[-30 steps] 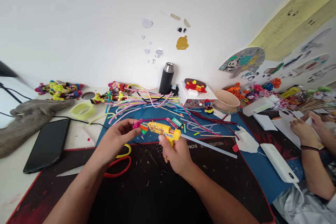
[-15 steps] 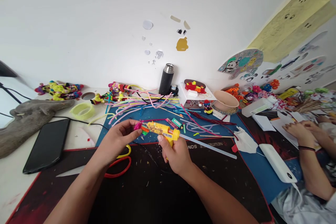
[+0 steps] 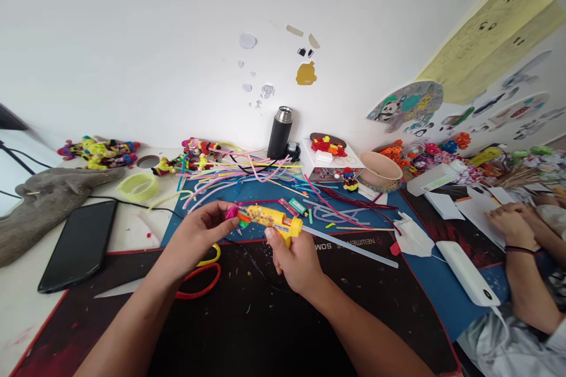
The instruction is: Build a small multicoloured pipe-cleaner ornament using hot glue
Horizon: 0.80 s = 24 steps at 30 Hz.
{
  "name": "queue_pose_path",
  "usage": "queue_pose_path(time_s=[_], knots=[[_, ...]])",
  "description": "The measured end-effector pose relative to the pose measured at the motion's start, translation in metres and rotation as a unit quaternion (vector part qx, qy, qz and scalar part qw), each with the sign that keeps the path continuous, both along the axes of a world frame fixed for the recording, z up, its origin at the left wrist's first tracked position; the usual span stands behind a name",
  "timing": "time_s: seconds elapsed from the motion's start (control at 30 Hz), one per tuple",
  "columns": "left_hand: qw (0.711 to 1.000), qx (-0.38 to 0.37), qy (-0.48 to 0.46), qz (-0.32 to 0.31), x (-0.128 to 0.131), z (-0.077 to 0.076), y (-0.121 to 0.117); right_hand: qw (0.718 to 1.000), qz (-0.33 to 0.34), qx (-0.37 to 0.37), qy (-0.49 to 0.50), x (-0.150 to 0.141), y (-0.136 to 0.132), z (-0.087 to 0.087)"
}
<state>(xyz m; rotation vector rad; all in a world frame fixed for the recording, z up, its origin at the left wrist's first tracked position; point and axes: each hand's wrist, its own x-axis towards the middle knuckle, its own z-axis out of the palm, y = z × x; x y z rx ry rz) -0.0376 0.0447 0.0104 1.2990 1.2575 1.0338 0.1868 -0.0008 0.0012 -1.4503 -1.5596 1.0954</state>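
While a small pink-and-green piece [image 3: 231,212] is pinched between the thumb and fingers of the left hand [image 3: 201,235], the yellow glue gun [image 3: 287,225] is gripped in the right hand [image 3: 300,262]. Its nozzle is aimed at the piece, just in front of the left fingertips; contact cannot be told. Glue seems to be being applied, so a steady pinch and fingers kept off the nozzle are called for. Scissors [image 3: 119,288] are seen under the left forearm.
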Motion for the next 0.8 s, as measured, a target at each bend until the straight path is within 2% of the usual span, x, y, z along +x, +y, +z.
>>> queue_pose_path(time_s=[0.43, 0.8], knots=[[1.0, 0.011, 0.017, -0.006, -0.002, -0.004, 0.0, 1.0, -0.001, -0.008, 0.007, -0.002, -0.002, -0.003], [1.0, 0.018, 0.019, -0.003, -0.005, -0.012, 0.002, 0.996, 0.014, -0.031, 0.082, -0.003, -0.002, -0.001]])
